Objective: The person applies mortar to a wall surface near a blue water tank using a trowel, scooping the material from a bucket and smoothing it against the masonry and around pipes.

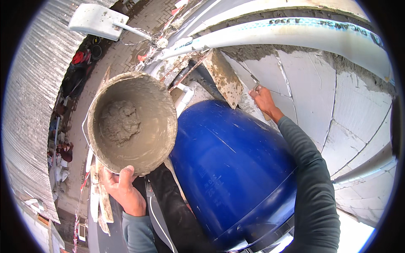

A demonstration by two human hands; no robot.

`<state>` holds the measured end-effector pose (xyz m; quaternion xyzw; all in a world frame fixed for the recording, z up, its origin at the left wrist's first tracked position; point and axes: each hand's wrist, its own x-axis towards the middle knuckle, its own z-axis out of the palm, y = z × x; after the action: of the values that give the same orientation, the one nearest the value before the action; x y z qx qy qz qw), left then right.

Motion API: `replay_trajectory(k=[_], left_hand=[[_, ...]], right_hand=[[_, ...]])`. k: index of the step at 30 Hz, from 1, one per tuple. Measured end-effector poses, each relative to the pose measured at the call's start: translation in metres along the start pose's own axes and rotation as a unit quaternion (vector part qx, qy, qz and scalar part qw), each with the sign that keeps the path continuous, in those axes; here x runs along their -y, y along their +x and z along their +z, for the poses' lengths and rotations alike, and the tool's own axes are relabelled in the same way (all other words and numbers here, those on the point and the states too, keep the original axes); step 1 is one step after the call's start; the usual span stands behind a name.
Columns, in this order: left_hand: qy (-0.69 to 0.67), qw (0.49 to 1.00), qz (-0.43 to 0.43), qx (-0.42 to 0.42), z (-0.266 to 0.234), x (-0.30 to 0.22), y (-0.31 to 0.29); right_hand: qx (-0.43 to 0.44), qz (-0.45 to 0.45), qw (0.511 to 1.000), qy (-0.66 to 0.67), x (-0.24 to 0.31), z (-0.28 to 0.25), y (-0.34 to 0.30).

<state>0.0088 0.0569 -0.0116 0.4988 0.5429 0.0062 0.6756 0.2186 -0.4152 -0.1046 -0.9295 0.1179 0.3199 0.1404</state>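
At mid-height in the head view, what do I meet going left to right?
Corrugated roof, paved ground, mortar-coated bucket, blue barrel, right sleeve, pale block wall.

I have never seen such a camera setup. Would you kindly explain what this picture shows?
There is no robot here: a wide camera worn on a person's head looks down while they work bare-handed, and its lens bends straight edges. The left hand holds a mortar-caked bucket at its near side, with wet-looking mortar inside. The right hand, near the white block wall, grips a hand tool, perhaps a trowel. In the middle is a blue plastic barrel.
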Motion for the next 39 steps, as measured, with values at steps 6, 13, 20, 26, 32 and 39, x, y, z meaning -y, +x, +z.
replay_trajectory(k=[6, 13, 20, 26, 32, 39], left_hand=[[0.023, 1.0, 0.002, 0.014, 0.002, 0.0, 0.001], [0.015, 1.0, 0.002, 0.014, 0.001, -0.004, 0.0], [0.01, 1.0, 0.019, 0.004, 0.003, -0.001, -0.001], [0.012, 1.0, 0.021, 0.01, 0.0, 0.0, 0.003], [0.017, 1.0, 0.014, 0.016, 0.0, -0.003, 0.002], [0.009, 1.0, 0.014, 0.022, -0.002, -0.004, 0.004]], right_hand=[[-0.078, -0.072, 0.992, -0.062, 0.006, 0.068, 0.05], [-0.148, -0.039, 0.988, -0.027, 0.032, 0.116, 0.085], [-0.181, 0.004, 0.983, -0.035, 0.011, 0.106, 0.056], [-0.171, -0.005, 0.984, -0.044, 0.009, 0.092, 0.043], [-0.157, -0.025, 0.987, -0.018, -0.002, 0.079, 0.036], [-0.142, -0.009, 0.99, 0.017, 0.009, 0.069, 0.009]])
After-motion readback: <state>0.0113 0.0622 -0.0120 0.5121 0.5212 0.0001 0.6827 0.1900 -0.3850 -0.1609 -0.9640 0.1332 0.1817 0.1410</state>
